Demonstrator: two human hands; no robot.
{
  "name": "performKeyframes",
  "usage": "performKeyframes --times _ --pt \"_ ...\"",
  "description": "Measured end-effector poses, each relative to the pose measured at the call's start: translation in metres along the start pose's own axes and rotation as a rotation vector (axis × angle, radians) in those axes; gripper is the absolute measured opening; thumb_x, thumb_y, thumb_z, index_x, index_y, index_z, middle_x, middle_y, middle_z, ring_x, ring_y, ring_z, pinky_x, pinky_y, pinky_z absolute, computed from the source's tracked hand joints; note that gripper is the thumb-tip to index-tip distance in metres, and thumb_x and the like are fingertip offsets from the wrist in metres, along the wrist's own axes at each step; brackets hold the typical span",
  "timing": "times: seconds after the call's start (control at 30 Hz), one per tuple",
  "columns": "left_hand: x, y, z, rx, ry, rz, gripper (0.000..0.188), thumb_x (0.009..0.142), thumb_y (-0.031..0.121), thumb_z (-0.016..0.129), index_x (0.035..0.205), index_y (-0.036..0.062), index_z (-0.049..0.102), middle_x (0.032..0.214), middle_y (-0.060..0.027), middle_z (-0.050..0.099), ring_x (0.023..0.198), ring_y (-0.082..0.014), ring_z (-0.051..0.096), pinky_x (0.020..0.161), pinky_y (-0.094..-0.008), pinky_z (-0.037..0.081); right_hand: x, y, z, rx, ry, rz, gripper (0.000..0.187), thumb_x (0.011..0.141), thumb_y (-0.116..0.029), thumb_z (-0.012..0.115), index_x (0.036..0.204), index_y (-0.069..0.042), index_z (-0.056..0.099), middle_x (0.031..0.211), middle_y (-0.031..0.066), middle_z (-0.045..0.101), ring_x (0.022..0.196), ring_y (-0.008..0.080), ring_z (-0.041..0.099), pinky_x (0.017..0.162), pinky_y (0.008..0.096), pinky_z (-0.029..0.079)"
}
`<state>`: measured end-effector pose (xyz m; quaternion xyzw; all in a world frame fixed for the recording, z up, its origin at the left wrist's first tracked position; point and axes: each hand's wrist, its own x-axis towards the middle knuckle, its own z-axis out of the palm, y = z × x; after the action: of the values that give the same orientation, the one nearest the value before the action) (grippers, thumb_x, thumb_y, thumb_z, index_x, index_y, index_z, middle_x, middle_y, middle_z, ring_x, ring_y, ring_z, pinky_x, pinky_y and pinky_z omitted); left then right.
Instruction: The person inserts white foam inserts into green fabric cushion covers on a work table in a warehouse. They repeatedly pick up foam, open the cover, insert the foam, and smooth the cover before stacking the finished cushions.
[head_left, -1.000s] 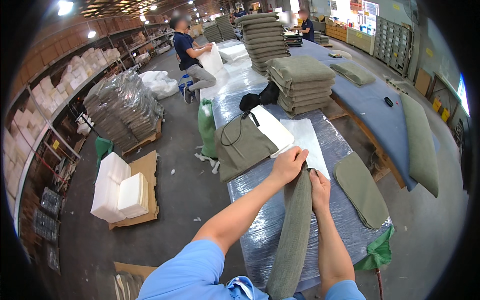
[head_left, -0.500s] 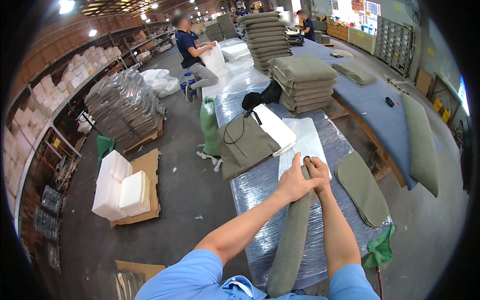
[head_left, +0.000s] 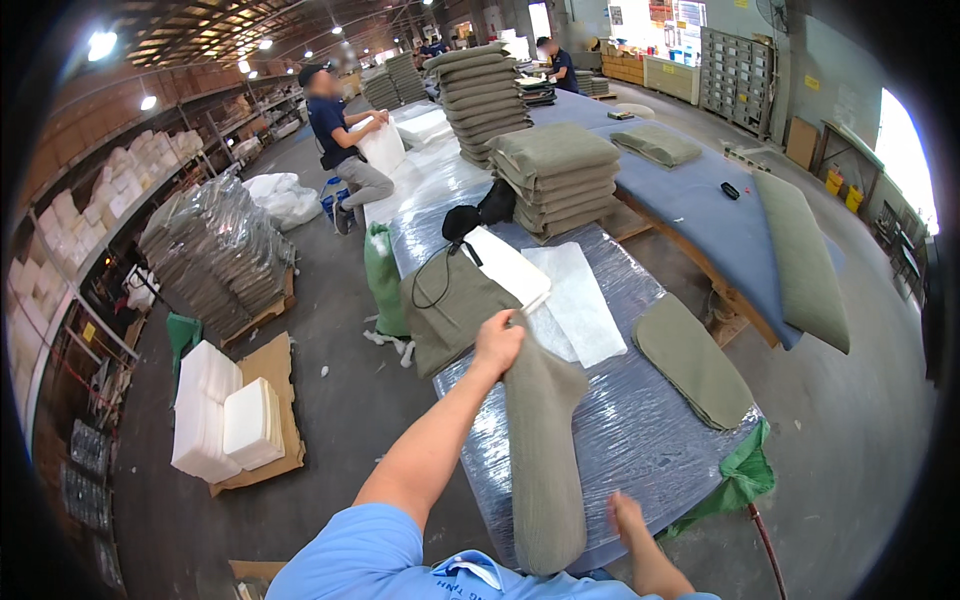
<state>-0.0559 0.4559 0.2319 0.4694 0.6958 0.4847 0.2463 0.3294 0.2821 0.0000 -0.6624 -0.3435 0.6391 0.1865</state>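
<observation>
Head view: the left hand (head_left: 498,340) grasps the upper corner of an olive-grey cushion (head_left: 545,470), fingers closed over the fabric. The cushion is above the near part of the film-wrapped desk (head_left: 640,470), turned so that a narrow side faces up to the camera. Its long axis runs from the left hand back toward the person's body, nearly upright in the view and drifting slightly right at the lower end. The rounded lower end points at the person, close in front of the light blue shirt (head_left: 375,550); near the gripped end, a blunt corner juts out to the right. The right hand (head_left: 628,515), slightly blurred, is released and apart from the cushion, to the right of its lower part. Beyond the cushion lies a white sheet (head_left: 585,310), and to the right a flat olive piece with rounded ends (head_left: 693,360). Dark lettering crosses the chest of the shirt, partly caught in its folds. A small yellow label (head_left: 812,83) sits on the far wall, its print too small to read.
</observation>
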Motion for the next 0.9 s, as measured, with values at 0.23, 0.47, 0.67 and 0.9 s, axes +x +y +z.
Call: performKeyframes --times 0.23,0.47,0.67,0.9 --pt "-0.020 -0.078 -0.110 -0.220 0.341 -0.398 0.055 0.072 0.014 0.065 0.126 0.0020 0.071 0.113 -0.0182 0.075 0.103 -0.0278 0.070 0.087 -0.0349 0.053 -0.027 0.000 0.015 0.917 -0.258 -0.085 0.068 0.100 -0.064 0.047 0.137 -0.008 0.058 0.135 0.0119 0.064 0.121 0.0315 0.061 0.104 0.0505 0.048" --pt "-0.183 -0.145 -0.149 -0.888 0.616 -0.746 0.021 0.075 0.012 0.062 0.090 -0.0030 0.064 0.085 -0.0173 0.065 0.076 -0.0347 0.069 0.066 -0.0541 0.057 -0.045 -0.121 -0.038 0.848 -0.107 -0.433 0.058 0.102 -0.055 0.052 0.086 -0.002 0.070 0.094 0.0161 0.074 0.096 0.0287 0.068 0.091 0.0430 0.054" --pt "-0.351 -0.156 -0.122 -1.004 0.387 -0.967 0.029 0.091 0.028 0.053 0.098 0.0028 0.066 0.094 -0.0163 0.070 0.088 -0.0296 0.069 0.078 -0.0486 0.055 -0.173 -0.190 -0.043 0.431 0.180 -0.800 0.057 0.105 -0.047 0.053 0.069 -0.004 0.065 0.077 0.0126 0.070 0.079 0.0214 0.064 0.083 0.0371 0.049" --pt "-0.407 -0.178 -0.113 -1.081 0.094 -1.087 0.035 0.096 0.033 0.054 0.110 0.0044 0.066 0.104 -0.0157 0.070 0.099 -0.0264 0.068 0.082 -0.0474 0.055 -0.164 -0.169 -0.012 0.148 0.133 -0.692 0.041 0.100 -0.039 0.063 0.083 -0.003 0.064 0.086 0.0121 0.065 0.088 0.0206 0.061 0.086 0.0375 0.047"
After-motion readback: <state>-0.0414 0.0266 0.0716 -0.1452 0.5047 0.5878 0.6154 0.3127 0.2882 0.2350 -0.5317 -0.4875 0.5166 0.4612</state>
